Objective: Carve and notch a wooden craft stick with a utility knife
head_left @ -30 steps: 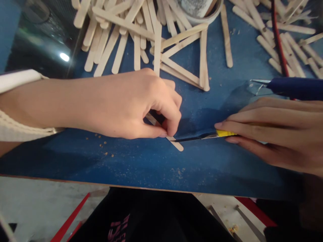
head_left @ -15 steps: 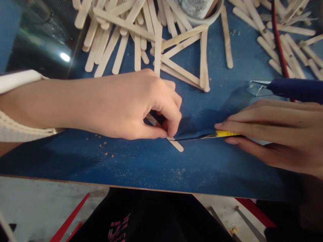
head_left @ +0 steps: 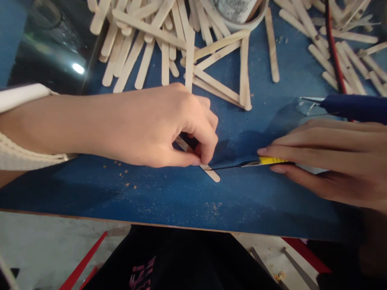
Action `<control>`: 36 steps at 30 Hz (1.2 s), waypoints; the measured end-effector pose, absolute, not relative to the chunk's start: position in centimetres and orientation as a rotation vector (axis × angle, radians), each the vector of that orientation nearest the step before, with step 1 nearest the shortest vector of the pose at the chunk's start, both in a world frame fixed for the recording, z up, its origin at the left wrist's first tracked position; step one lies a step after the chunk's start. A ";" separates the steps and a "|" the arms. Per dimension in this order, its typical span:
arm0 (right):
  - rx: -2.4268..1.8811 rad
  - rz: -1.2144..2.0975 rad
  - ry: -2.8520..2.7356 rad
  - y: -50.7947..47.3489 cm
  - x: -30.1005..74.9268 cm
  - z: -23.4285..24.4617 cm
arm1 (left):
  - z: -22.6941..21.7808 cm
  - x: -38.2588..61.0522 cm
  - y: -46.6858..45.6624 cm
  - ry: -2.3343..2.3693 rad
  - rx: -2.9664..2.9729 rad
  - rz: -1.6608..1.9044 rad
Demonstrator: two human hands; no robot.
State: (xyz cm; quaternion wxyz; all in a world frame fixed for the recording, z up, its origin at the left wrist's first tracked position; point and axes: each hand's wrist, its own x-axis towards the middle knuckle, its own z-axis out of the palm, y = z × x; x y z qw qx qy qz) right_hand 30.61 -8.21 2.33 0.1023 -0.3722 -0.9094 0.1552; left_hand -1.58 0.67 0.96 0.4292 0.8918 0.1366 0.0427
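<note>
My left hand (head_left: pixel 187 129) pinches a wooden craft stick (head_left: pixel 213 175) against the blue tabletop, thumb and forefinger closed on it. The stick lies slanted, its rounded near end sticking out past my fingertips while the middle is partly covered. From the right, my right hand (head_left: pixel 326 157) grips a utility knife (head_left: pixel 272 160) with a yellow handle, mostly hidden in the fingers. Its thin dark blade reaches left and its tip rests across the stick, just beside my left fingertips.
A glue gun (head_left: pixel 353 108) lies behind my right hand, near a red cable (head_left: pixel 333 48). Several craft sticks (head_left: pixel 127 60) are heaped at the back, with a glued stick triangle (head_left: pixel 244 72) and a round container (head_left: pixel 242 24). Wood crumbs dot the table (head_left: pixel 169 201) near its front edge.
The blade tip has shifted very slightly toward me and to the right on the stick. Both hands otherwise keep their places and grips.
</note>
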 end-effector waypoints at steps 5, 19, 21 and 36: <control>-1.102 0.432 -2.673 -8.3 30.7 2.0 | 1.1 -1.6 0.6 0.368 2.249 0.096; -1.117 0.437 -2.649 -8.4 30.2 2.2 | 1.1 -1.5 0.5 0.377 2.247 0.091; -1.138 0.441 -2.641 -8.4 30.2 2.1 | 1.2 -1.5 0.5 0.376 2.252 0.091; -1.018 0.391 -2.719 -8.3 31.4 2.0 | 1.0 -1.7 0.5 0.382 2.263 0.091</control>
